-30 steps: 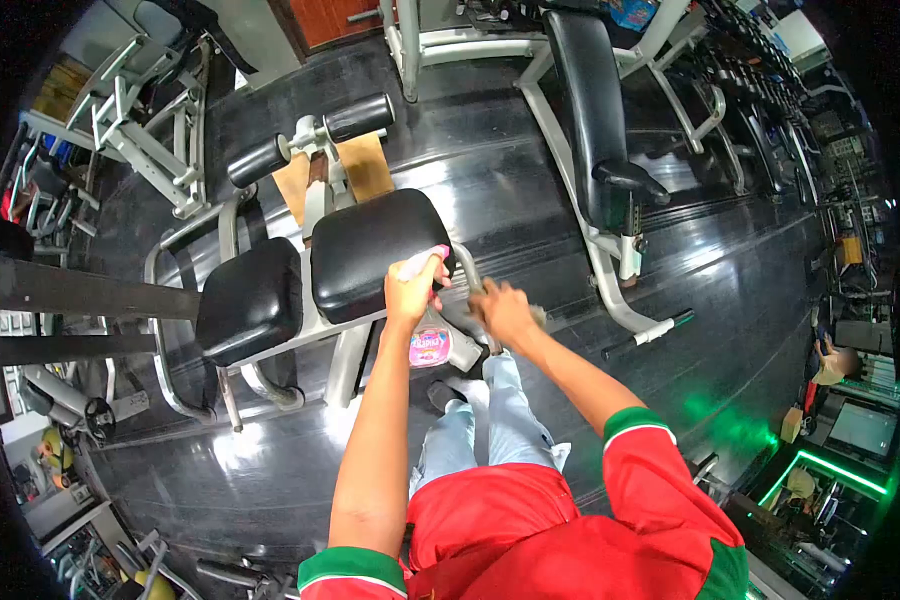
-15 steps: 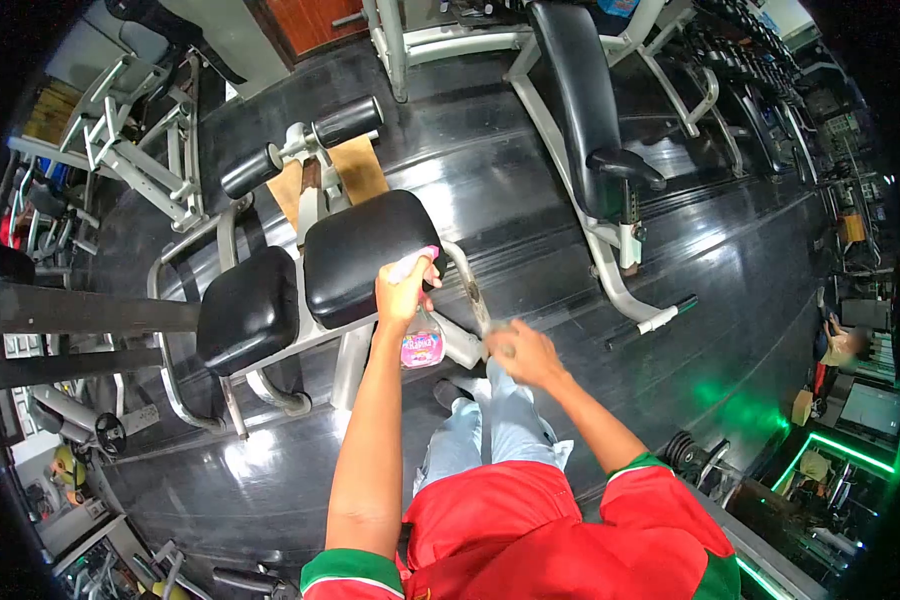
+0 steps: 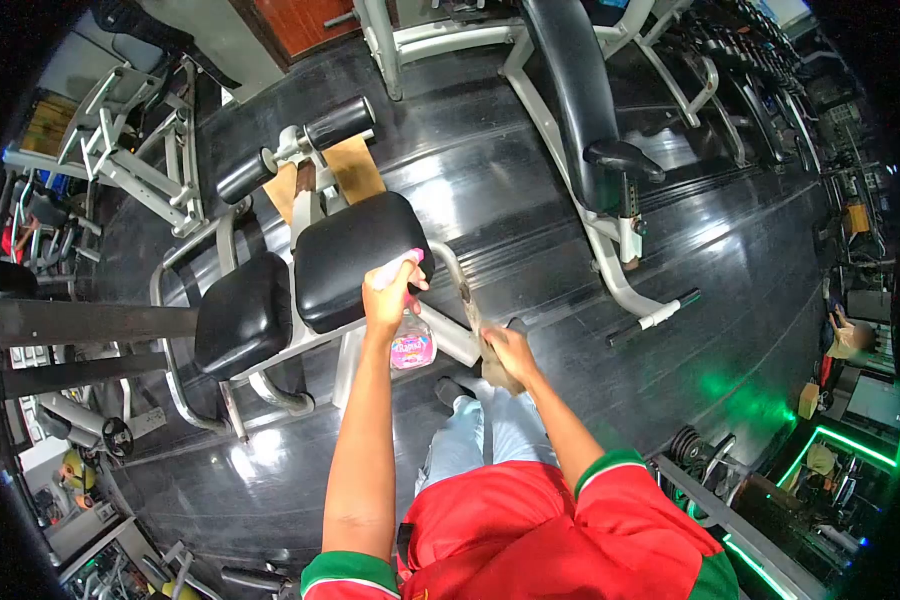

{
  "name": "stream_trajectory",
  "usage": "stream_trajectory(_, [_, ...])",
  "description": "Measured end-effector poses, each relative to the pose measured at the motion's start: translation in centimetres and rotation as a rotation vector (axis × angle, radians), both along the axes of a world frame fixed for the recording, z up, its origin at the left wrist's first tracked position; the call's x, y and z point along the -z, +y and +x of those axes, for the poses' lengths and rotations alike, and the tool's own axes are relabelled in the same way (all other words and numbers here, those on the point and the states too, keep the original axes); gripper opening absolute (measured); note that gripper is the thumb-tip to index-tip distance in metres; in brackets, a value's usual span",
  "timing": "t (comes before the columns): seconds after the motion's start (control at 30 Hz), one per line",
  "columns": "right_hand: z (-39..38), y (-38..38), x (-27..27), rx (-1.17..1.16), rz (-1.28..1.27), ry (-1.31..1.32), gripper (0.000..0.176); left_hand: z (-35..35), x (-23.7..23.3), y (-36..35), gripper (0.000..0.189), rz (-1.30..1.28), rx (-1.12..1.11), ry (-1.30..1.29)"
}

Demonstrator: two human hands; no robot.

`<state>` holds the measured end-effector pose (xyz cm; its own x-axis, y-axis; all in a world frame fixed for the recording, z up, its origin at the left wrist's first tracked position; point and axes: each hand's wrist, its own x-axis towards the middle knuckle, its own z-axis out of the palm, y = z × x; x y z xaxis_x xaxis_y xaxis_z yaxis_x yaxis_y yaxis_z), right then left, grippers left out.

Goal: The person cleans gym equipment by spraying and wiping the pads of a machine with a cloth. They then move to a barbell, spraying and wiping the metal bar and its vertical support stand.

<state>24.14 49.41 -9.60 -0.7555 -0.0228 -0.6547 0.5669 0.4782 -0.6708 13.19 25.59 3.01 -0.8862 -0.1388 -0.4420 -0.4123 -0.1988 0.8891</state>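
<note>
Spray bottle [image 3: 413, 347] in the left hand [image 3: 390, 298], cloth [image 3: 499, 374] in the right hand [image 3: 510, 350]!

And here are the fingers of the left hand, wrapped round the neck and pink trigger [image 3: 402, 267] of the bottle, clamped on tight. The bottle's labelled body shows just below the hand, at 5 o'clock from it. Over to the right hand, down at 4 o'clock from the left: fingers closed on a bunched, greyish-brown cloth, right at the lower end of the curved handle [image 3: 454, 266]. Whether the cloth presses on the metal, I cannot tell.

Now outward! The left hand is over the near right corner of the large black pad [image 3: 358, 255] on the bench [image 3: 303, 348]; contact between them I cannot make out. A smaller pad [image 3: 244, 314] sits at 8 o'clock from the large one. Two black rollers [image 3: 339, 123] stand beyond, between 10 and 12 o'clock, with a tan board [image 3: 356, 172] near them.

Wider still, by the clock of the whole view: a long black backrest [image 3: 572, 90] at 1 o'clock, dumbbells [image 3: 755, 62] at 2, another person [image 3: 852, 338] well apart at 3, and the wearer's jeans [image 3: 457, 440] at 6.
</note>
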Motion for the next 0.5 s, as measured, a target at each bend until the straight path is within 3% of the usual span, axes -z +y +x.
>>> stream_trajectory(0.1, [2.0,0.4,-1.8,0.092,-0.14,0.008,0.046,0.1,0.2,-0.1,0.027,0.008,0.0,0.002])
stream_trajectory(0.13, [2.1,0.2,-0.2,0.142,-0.163,0.025,0.043,0.0,0.2,-0.1,0.027,0.008,0.002,0.004])
stream_trajectory(0.23, [0.2,1.3,0.7,0.066,-0.279,-0.067,0.055,0.0,0.0,-0.1,0.033,-0.035,0.05,-0.021])
stream_trajectory(0.43, [-1.3,0.4,2.5,0.239,-0.522,-0.137,0.05,0.1,-0.3,-0.1,0.027,0.031,0.011,0.023])
stream_trajectory(0.5, [-0.4,-0.1,1.8,0.43,-0.668,-0.421,0.041,0.1,-0.3,-0.3,0.027,0.024,0.043,-0.006])
